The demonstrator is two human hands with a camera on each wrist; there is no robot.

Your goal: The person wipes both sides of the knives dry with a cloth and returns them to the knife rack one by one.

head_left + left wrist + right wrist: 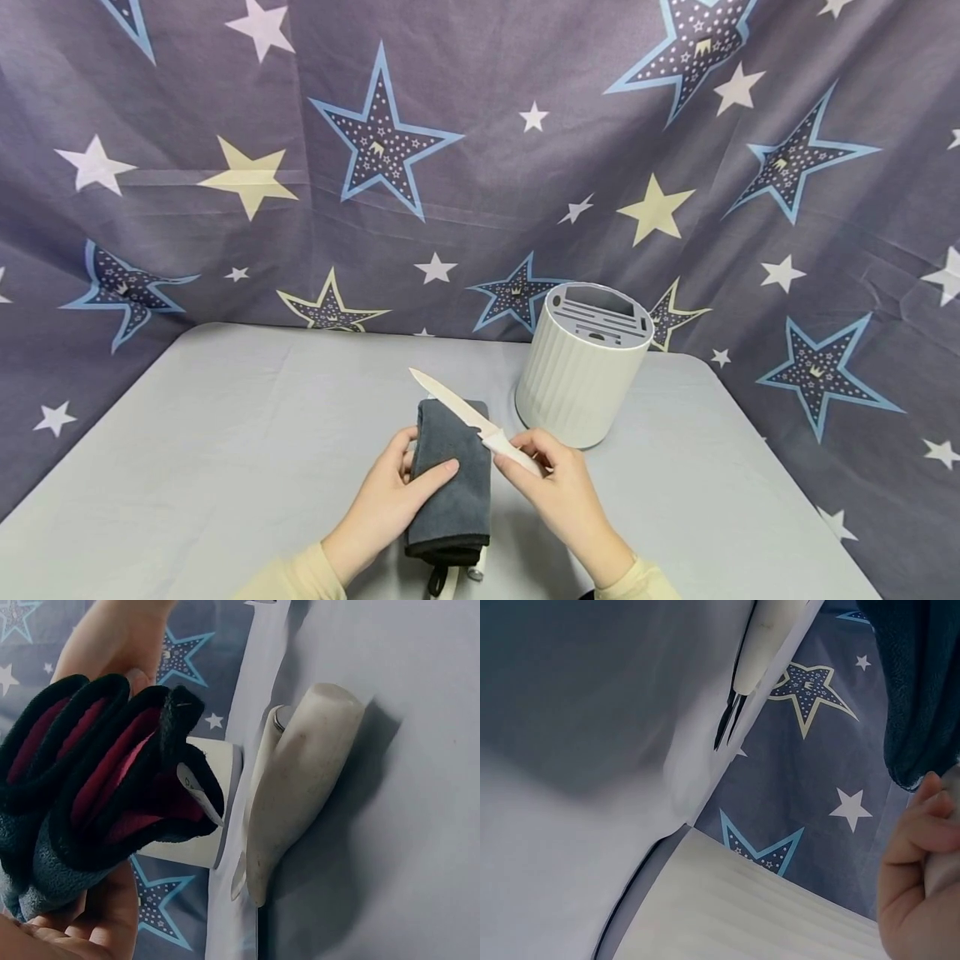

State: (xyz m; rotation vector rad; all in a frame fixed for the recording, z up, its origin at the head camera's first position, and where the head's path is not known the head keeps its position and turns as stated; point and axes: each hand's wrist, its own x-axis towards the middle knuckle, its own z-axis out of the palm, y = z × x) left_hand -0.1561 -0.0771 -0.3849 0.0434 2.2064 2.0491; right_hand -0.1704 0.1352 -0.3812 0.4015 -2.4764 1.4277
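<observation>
Head view: Kitchen knife (487, 432) is in R hand (561, 483), raised above the tabletop (187, 433), approx. centre, blade pointing up & to the left across the upper part of a folded dark-grey cloth (453, 500). Blade-to-cloth contact: can't tell. R hand pinches the white handle betw. thumb & fingers. L hand (384, 498) grips the cloth, thumb on the front face, fingers behind. White ribbed knife holder (577, 383) stands upright, to the right & beyond the hands; slotted grey top. Handling, est.: knife light & rigid; handle looks smooth, poss. slippery if wet. Hold by the handle only, fingers clear of the edge. Cloth judged soft, pliable, light; best held across the folds, as L hand has it.

L wrist view: Cloth end shows several layers, black trim, reddish inner face. White sewn-in label (199, 793) carries faint marks; not legible. Off-white handle (304, 772) lies on the table below, another partly hidden behind it.

R wrist view: R-hand fingers curl round the pale handle at frame edge; blade n/v here. Pale handle w/ thin dark blades lies on the table; exact type unclear. Brands: none readable on knife, holder or cloth.
</observation>
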